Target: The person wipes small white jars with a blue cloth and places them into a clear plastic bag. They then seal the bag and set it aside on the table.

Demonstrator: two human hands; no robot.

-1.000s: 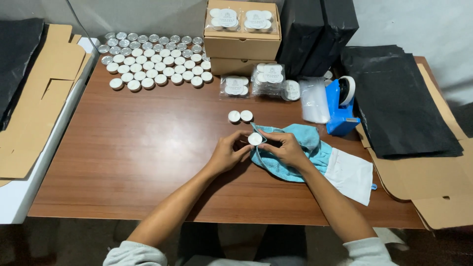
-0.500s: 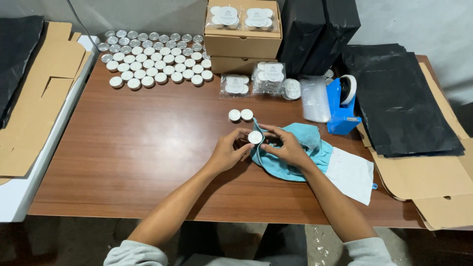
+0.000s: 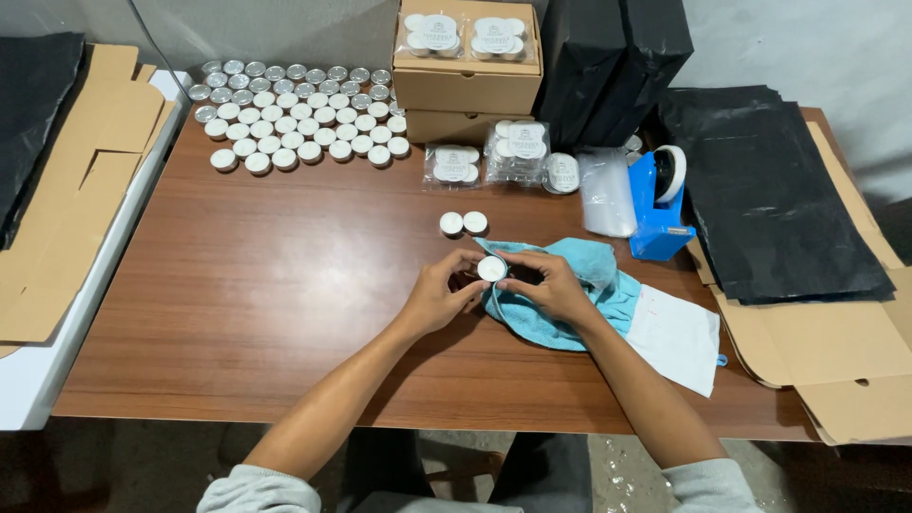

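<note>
A small round white-lidded tin (image 3: 491, 270) is held between both hands at the middle of the brown table (image 3: 285, 285). My left hand (image 3: 439, 293) grips its left side with the fingertips. My right hand (image 3: 548, 285) holds its right side together with a light blue cloth (image 3: 594, 285) that wraps under the tin. Two more small tins (image 3: 463, 223) stand just beyond the hands.
Many small tins (image 3: 299, 114) stand in rows at the far left. Cardboard boxes (image 3: 465, 81) with bagged tins, clear bags (image 3: 518, 152), a blue tape dispenser (image 3: 660, 204), black bags (image 3: 769, 190), a white sheet (image 3: 676, 337) and flat cardboard (image 3: 76, 190) surround the table.
Both hands stay together on the tin; the cloth edge has shifted slightly around it. Nothing else moved.
</note>
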